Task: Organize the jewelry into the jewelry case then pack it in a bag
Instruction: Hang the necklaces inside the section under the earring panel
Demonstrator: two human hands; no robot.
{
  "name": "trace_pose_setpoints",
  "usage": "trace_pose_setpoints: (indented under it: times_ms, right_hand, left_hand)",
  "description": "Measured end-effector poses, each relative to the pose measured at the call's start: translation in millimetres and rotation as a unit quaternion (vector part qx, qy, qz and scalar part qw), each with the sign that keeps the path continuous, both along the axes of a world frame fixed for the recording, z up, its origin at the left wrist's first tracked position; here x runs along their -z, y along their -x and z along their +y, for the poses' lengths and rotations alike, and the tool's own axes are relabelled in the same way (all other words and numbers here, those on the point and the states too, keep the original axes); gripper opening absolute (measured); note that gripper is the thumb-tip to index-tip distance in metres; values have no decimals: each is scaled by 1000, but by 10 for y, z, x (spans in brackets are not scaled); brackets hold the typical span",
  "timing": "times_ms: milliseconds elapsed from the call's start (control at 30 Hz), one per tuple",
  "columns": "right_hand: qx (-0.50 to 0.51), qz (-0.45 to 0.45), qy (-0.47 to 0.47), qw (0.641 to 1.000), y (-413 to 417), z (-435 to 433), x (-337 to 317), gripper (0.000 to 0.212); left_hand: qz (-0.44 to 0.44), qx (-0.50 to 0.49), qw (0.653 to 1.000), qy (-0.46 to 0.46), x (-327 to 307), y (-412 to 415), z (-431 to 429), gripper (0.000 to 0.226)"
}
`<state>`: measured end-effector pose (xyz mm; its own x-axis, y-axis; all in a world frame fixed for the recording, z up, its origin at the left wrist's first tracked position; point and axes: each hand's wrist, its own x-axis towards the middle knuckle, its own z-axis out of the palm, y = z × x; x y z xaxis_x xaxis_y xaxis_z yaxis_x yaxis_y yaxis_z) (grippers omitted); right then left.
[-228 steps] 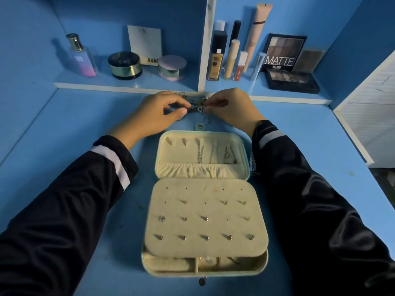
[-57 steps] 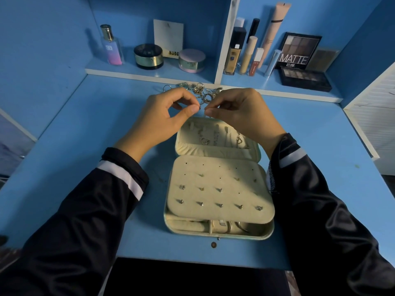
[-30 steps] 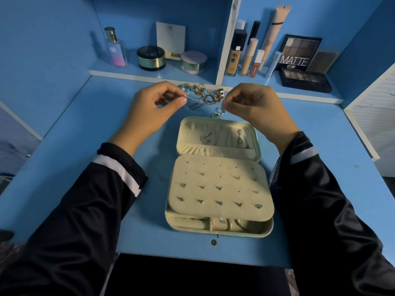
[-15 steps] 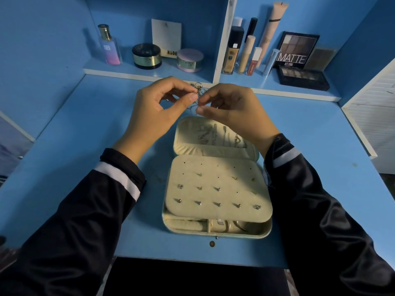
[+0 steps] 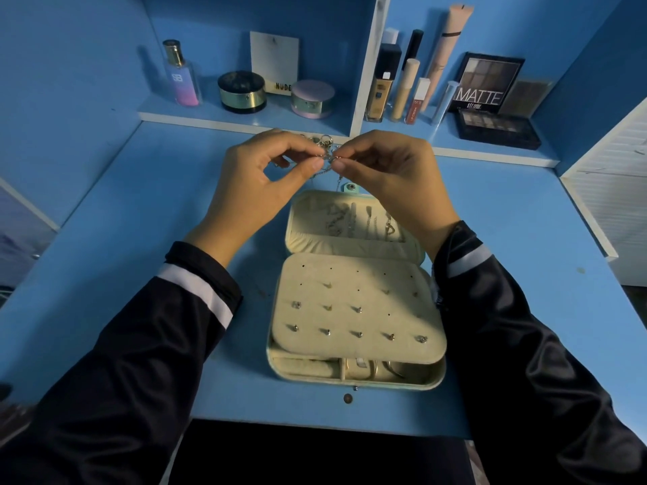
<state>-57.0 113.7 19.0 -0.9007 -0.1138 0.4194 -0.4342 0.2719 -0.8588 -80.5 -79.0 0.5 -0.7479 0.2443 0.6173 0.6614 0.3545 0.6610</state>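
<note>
An open pale green jewelry case [image 5: 353, 381] lies on the blue desk. Its cream earring panel [image 5: 357, 306] carries several studs, and necklaces hang in the raised lid [image 5: 350, 224]. Above the lid's far edge, my left hand [image 5: 255, 190] and my right hand [image 5: 395, 180] hold a thin silver chain [image 5: 326, 163] between them, each pinching it between thumb and forefinger. Behind the fingers, a small heap of rings and chains [image 5: 324, 140] lies on the desk, mostly hidden.
A low shelf behind holds a perfume bottle [image 5: 180, 75], two round jars [image 5: 241, 91], several makeup tubes [image 5: 406, 89] and eyeshadow palettes [image 5: 490, 126]. A white slatted panel [image 5: 616, 190] stands at the right. A small round stud [image 5: 347, 398] lies near the desk's front edge.
My hands spread apart a second ago with the chain stretched, then came back together; they now pinch it close together over the lid's far edge.
</note>
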Motion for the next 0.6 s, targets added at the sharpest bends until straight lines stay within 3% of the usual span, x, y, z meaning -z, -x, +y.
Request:
trace_pose_setpoints:
  times_ms: [233, 600]
  right_hand:
    - [5, -8, 2, 1000, -39, 32, -73, 6]
    - [2, -8, 66, 998, -330, 100, -217, 5]
  left_hand:
    - [1, -5, 999, 45, 55, -1, -19, 8]
    - [-69, 40, 995, -57, 27, -268, -19, 10]
